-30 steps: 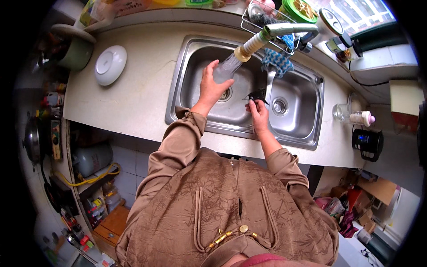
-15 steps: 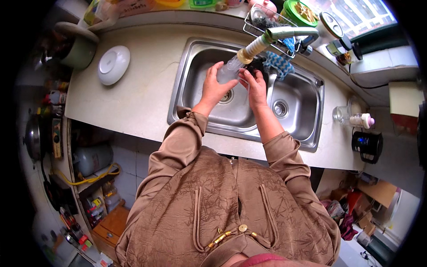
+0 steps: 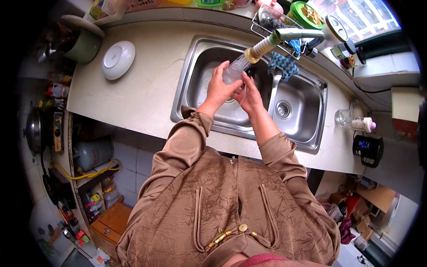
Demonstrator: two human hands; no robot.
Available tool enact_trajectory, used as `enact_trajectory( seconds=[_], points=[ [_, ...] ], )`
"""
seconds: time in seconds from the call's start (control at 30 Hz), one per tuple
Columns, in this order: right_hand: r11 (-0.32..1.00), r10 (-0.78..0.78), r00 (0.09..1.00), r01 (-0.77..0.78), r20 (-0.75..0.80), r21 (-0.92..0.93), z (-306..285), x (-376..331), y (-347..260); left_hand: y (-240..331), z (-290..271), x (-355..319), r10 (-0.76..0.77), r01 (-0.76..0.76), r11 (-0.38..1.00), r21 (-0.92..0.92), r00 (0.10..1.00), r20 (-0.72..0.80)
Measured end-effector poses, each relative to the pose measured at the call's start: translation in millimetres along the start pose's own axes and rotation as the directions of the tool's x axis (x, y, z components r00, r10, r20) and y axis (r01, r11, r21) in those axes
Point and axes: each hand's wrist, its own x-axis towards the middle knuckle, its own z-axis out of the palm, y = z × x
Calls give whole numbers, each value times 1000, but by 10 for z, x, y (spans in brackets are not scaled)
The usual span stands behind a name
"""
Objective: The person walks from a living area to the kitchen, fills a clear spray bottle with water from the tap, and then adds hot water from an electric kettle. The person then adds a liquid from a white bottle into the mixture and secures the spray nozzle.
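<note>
Water runs from the ribbed tap hose onto a clear, see-through cup over the left basin of the steel sink. Round the near left side of this cup my left hand is closed, thumb pointing right. My right hand meets it from the right, its fingers curled at the cup's lower end. Both hands are close together and partly hide the cup, so its exact kind is hard to tell. Behind my right fingers a dark thing in the basin shows only in part.
A white dish lies upside down on the left counter. A blue-and-white cloth hangs over the sink divider, below a wire rack. Right of the sink are a glass jar, a pink-capped bottle and a black appliance.
My right hand has moved in towards the left hand, its fingers now against the cup's lower end. The view has shifted slightly. Water still runs over the cup.
</note>
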Motion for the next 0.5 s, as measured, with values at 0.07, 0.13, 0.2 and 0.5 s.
enact_trajectory(
  seconds=[0.07, 0.13, 0.2, 0.5],
  points=[
    [1000, -9, 998, 8, 55, 18, 13, 4, -6, 25, -28, 5, 14, -14, 1000, 5, 1000, 22],
    [998, -4, 990, -4, 140, 55, 40, 0, -24, 51, -54, 3, 3, -2, 1000, -9, 999, 52],
    [989, 28, 982, -54, 187, 135, 99, -4, -25, -27, -20, 4, -43, 50, 995, -88, 996, 81],
    [1000, -24, 986, 24, 165, 3, 44, 17, -50, 3, -68, 121, -98, 116, 845, -522, 993, 62]
  ],
)
